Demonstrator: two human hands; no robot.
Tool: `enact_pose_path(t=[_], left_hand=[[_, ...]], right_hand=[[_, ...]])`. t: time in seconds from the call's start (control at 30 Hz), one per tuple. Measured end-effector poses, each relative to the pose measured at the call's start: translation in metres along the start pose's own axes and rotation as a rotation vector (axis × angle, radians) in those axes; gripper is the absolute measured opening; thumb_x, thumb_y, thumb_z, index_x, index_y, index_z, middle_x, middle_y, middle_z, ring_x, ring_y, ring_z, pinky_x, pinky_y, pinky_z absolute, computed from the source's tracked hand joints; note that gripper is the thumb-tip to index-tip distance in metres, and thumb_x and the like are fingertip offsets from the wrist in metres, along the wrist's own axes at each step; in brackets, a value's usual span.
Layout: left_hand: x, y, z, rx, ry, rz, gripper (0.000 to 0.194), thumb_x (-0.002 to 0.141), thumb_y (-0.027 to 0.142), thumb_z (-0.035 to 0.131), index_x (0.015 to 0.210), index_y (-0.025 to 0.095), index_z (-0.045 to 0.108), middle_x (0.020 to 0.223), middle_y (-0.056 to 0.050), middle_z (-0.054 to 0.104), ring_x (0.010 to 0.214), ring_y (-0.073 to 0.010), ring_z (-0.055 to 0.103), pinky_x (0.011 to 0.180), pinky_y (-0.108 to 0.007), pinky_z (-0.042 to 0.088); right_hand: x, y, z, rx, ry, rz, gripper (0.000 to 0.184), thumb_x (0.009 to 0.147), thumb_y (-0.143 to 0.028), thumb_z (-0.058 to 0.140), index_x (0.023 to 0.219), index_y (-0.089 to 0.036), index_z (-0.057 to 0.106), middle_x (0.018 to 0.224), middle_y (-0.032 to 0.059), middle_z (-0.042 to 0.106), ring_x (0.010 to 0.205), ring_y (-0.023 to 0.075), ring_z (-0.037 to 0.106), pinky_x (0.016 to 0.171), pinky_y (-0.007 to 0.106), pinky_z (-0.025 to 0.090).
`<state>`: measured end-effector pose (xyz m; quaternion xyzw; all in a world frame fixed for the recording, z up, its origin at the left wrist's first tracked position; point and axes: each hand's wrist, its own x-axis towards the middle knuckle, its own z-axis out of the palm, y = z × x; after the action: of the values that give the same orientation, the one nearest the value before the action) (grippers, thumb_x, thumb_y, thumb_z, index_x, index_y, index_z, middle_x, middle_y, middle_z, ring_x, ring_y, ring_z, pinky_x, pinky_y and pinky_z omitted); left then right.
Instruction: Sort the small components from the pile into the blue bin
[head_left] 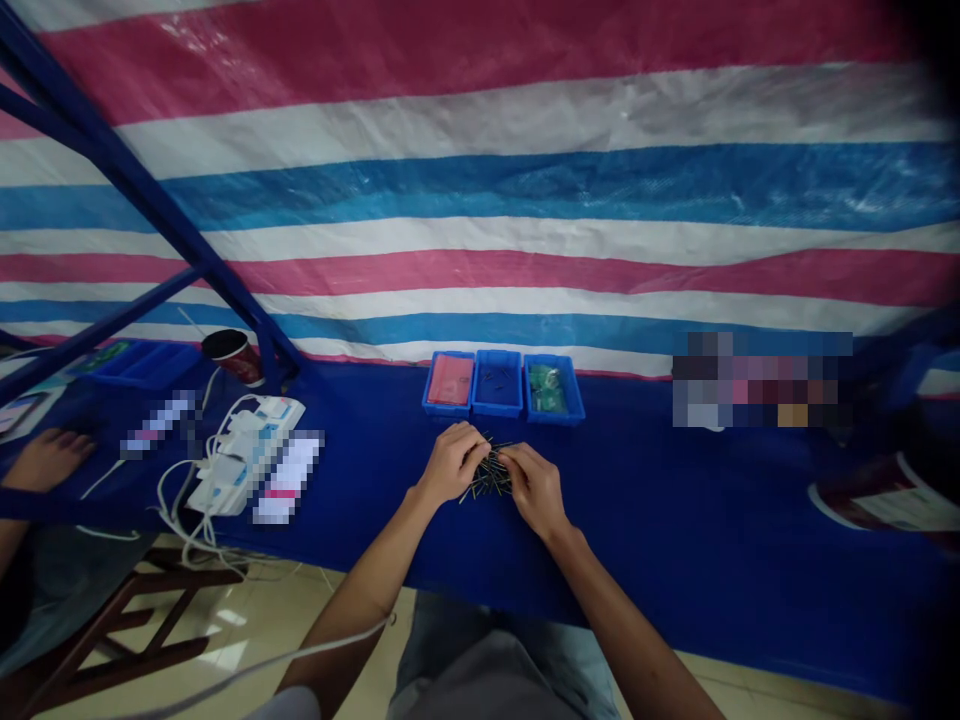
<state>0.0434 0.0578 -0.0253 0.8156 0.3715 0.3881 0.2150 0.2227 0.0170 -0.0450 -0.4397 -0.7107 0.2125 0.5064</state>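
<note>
A loose heap of thin dark sticks (491, 478), some with light ends, lies on the blue table between my hands. My left hand (454, 462) reaches over its left side with thumb and fingers brought together at the top. From the other side, my right hand (535, 487) pinches thumb against forefinger at the heap's upper right edge. Both sets of fingertips are close together; what is between them is too small to make out. Just beyond stand three blue trays: one with pink-red pieces (452, 382), a middle one (498, 402) with a few small dark bits, and one with green pieces in clear plastic (549, 388).
To the left are a white power strip (251, 455) with tangled cables, a blurred-out phone-like slab (289, 478) and a dark red cup (234, 357). Another person's hand (49, 458) rests farther left. A blue frame post, striped sheet (480, 270) and large cup (877, 492) surround the table.
</note>
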Motion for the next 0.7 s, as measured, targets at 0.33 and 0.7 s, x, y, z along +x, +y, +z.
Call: enact_pose_path(t=[0.33,0.7], left_hand=[[-0.001,-0.013,-0.006,-0.009,0.19,-0.172,0.034,0.102,0.034,0.043,0.077,0.018,0.058,0.073,-0.003,0.059,0.069,-0.0152,0.055,0.07,-0.028,0.041],[0.0,-0.021,-0.008,0.002,0.234,-0.265,0.032,0.101,0.036,0.046,0.081,0.018,0.064,0.074,-0.003,0.065,0.069,-0.0151,0.06,0.067,-0.026,0.043]], right_hand=[[0.042,0.001,-0.012,-0.128,0.268,0.23,0.031,0.096,-0.041,0.057,0.102,-0.018,0.076,0.081,0.0053,0.067,0.064,0.016,0.058,0.063,0.029,0.048],[0.044,0.017,-0.043,-0.238,0.043,0.25,0.034,0.095,-0.044,0.053,0.097,-0.017,0.074,0.065,0.0019,0.065,0.054,0.0152,0.055,0.058,0.027,0.041]])
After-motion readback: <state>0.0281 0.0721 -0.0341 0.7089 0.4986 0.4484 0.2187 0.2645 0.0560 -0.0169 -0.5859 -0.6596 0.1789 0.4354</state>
